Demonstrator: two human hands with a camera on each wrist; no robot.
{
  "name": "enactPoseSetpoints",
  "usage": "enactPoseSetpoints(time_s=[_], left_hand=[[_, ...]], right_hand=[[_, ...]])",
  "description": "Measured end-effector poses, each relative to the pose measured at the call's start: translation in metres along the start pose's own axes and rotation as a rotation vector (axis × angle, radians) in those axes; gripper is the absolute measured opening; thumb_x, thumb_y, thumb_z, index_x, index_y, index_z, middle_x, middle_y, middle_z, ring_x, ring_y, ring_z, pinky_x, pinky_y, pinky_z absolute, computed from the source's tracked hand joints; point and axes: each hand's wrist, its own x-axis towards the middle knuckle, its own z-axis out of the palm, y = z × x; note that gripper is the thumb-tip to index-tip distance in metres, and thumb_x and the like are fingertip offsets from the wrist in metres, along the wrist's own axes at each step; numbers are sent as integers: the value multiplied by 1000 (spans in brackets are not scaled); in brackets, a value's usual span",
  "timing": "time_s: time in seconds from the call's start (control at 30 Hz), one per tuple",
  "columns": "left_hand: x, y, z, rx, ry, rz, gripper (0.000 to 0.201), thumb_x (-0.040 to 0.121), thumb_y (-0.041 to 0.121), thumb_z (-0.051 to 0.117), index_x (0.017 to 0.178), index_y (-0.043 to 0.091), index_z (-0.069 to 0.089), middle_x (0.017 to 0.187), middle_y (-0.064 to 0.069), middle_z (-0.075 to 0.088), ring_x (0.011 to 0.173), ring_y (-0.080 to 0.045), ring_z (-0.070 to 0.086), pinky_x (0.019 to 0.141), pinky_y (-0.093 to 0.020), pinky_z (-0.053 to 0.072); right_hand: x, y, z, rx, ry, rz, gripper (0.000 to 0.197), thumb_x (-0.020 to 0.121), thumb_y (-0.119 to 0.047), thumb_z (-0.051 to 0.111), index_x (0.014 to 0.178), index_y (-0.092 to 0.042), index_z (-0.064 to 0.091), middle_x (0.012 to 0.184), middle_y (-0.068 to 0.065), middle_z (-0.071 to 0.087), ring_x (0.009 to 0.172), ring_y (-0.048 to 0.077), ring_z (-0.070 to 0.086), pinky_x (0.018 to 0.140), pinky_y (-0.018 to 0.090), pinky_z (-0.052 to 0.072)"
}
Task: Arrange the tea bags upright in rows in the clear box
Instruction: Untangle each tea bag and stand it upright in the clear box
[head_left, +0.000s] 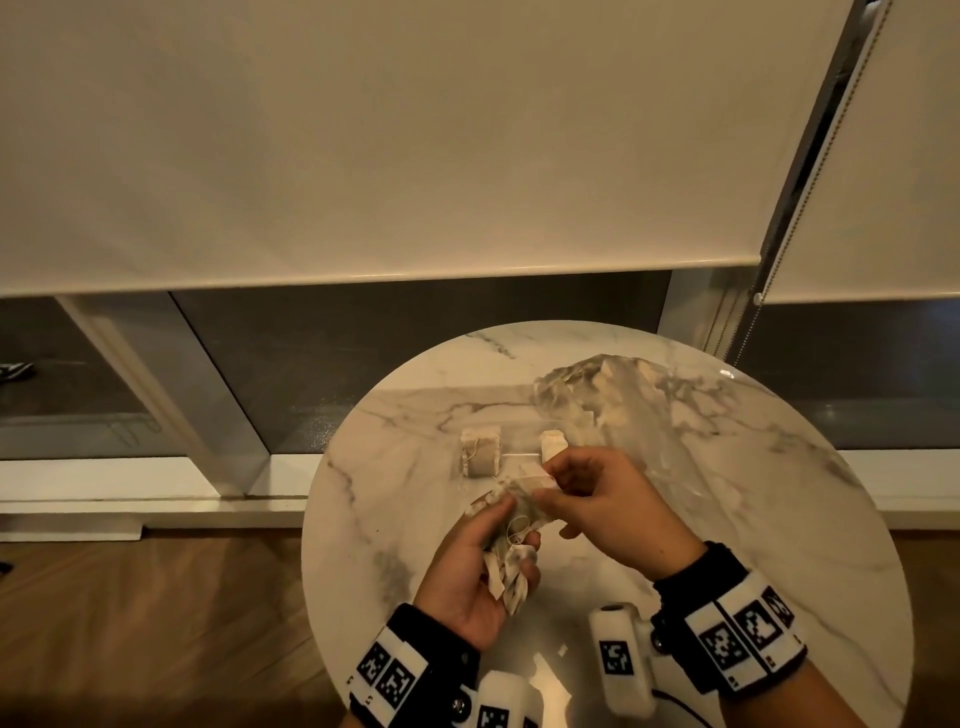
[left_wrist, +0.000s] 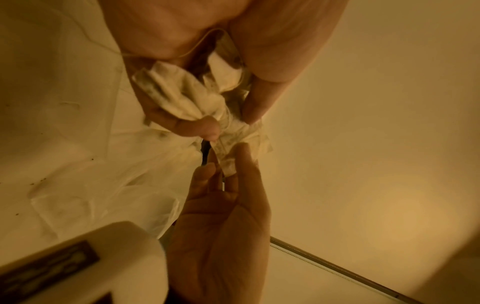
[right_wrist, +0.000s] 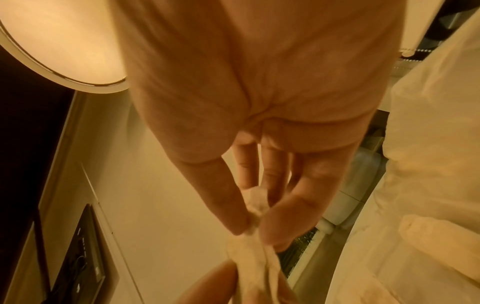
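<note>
While the left hand (head_left: 470, 571) grips a crumpled bunch of tea bags (head_left: 511, 566) over the round marble table (head_left: 753, 519), fingers curled tight round them, the right hand (head_left: 602, 499) pinches one tea bag (head_left: 527, 486) at the top of that bunch between thumb and fingertips. Two more bags sit on the table just beyond the hands: a squarish one (head_left: 480, 451) and a smaller one (head_left: 551, 444). Further back on the table there's a crinkly clear plastic bag (head_left: 608, 395). Can't spot the clear box anywhere.
</note>
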Motion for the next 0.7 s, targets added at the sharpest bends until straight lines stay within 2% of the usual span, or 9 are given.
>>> enactPoseSetpoints(time_s=[0.07, 0.13, 0.27, 0.4, 0.47, 0.53, 0.57, 0.63, 0.7], left_hand=[[1, 2, -1, -8, 10, 6, 34, 79, 19, 72, 110, 8, 62, 76, -16, 58, 53, -19, 59, 43, -23, 48], [3, 5, -6, -40, 34, 2, 31, 79, 20, 72, 106, 9, 61, 76, -16, 58, 52, -19, 58, 44, -23, 47], [8, 14, -19, -149, 95, 21, 32, 85, 22, 72, 115, 16, 59, 85, -9, 61, 57, -18, 57, 47, -23, 47], [11, 30, -33, -220, 144, 48, 31, 80, 20, 73, 109, 16, 61, 82, -6, 60, 59, -17, 55, 45, -21, 44], [15, 38, -43, -243, 161, 64, 38, 80, 21, 76, 112, 18, 56, 85, -6, 56, 55, -16, 56, 44, -21, 46], [18, 43, -51, -268, 192, 100, 39, 80, 19, 75, 113, 19, 55, 86, -7, 55, 54, -16, 57, 42, -22, 47], [18, 46, -53, -282, 203, 123, 36, 80, 17, 73, 112, 18, 56, 85, -7, 56, 55, -17, 57, 42, -22, 47], [16, 50, -54, -295, 214, 176, 28, 78, 10, 68, 104, 18, 62, 83, -7, 59, 60, -19, 57, 41, -21, 47], [15, 51, -53, -297, 208, 204, 27, 73, 7, 66, 97, 18, 63, 80, -7, 62, 63, -21, 56, 40, -21, 46]], right_hand=[[6, -2, -2, -11, -29, -3, 2, 88, -5, 74, 89, -4, 72, 86, 24, 71, 70, 21, 68, 59, 30, 59], [16, -7, -3, -33, -43, -26, 1, 88, -2, 73, 89, -2, 72, 85, 25, 71, 68, 19, 68, 61, 29, 59], [43, -22, -3, -176, -65, -48, 4, 89, -10, 74, 91, -7, 73, 83, 14, 73, 67, 16, 67, 62, 27, 59], [86, -26, 0, -385, -38, -53, 3, 92, -21, 72, 94, -19, 72, 85, -1, 73, 77, 16, 71, 65, 27, 61], [110, -19, 7, -486, -41, -31, 4, 92, -22, 71, 96, -20, 72, 87, -2, 73, 80, 15, 71, 71, 32, 63], [130, -9, 14, -651, -103, -17, 6, 92, -23, 71, 97, -20, 74, 88, -4, 72, 82, 12, 68, 77, 32, 62], [139, -4, 20, -732, -164, -1, 8, 91, -24, 72, 97, -20, 75, 88, -5, 71, 81, 10, 67, 76, 28, 60], [153, 6, 31, -818, -298, 38, 7, 88, -24, 75, 93, -19, 76, 83, -6, 72, 74, 7, 66, 67, 20, 54], [162, 16, 40, -836, -367, 80, 4, 85, -22, 78, 87, -21, 75, 74, -7, 70, 65, 7, 63, 59, 18, 48]])
